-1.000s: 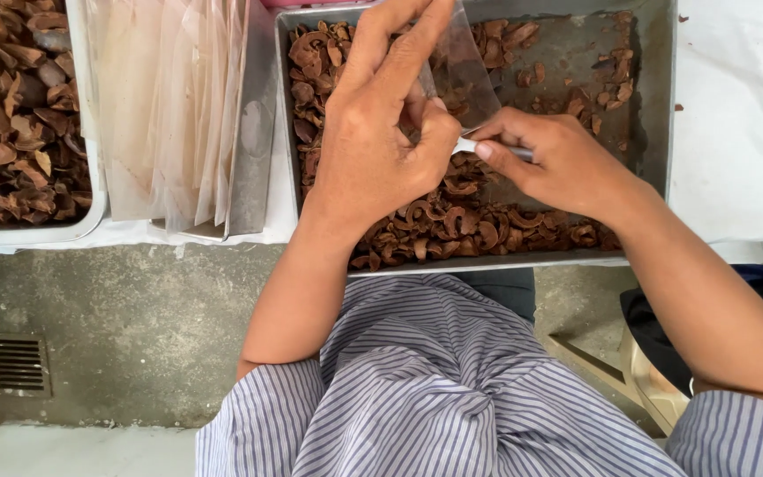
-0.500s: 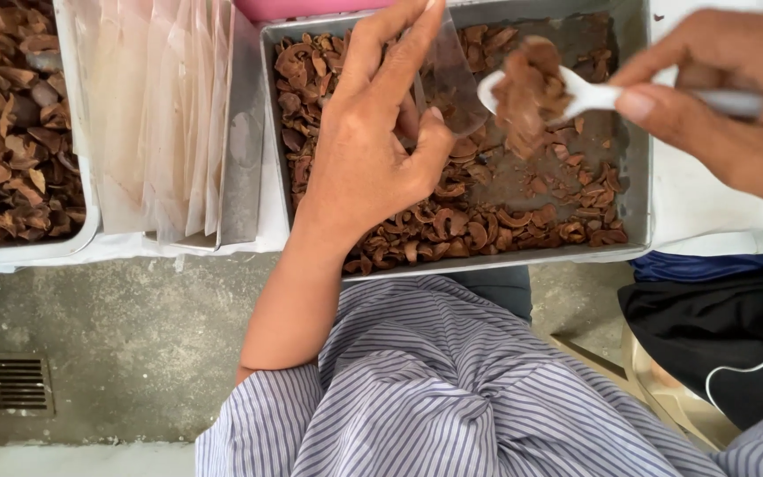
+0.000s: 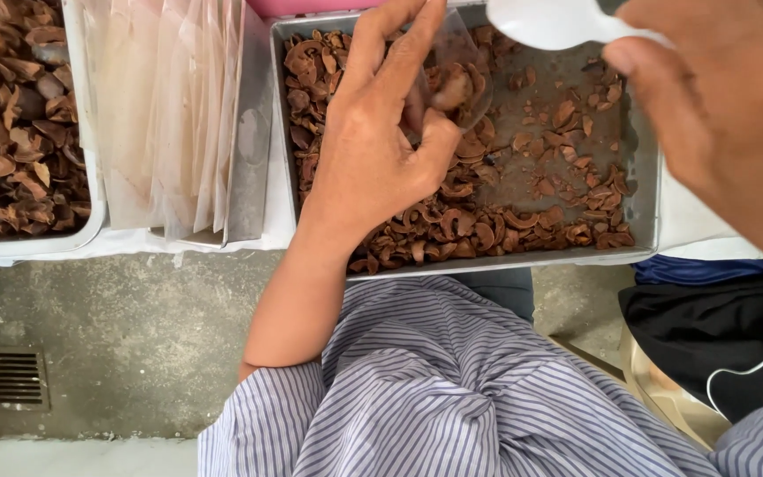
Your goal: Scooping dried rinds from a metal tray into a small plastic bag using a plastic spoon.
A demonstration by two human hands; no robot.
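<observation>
Packaging only, no labels, signs or screens visible. One small clear plastic pouch (image 3: 457,66), held open in the left hand (image 3: 373,150) over the far-left part of the metal tray (image 3: 646,212), brown pieces inside it. Stack of empty clear pouches (image 3: 165,106), standing on edge in a narrow metal tray (image 3: 249,177) just left of that one, translucent, slightly cloudy.

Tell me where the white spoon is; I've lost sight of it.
In the head view, the white spoon is at the top edge, held by the right hand above the metal tray, right of the left hand.
</observation>
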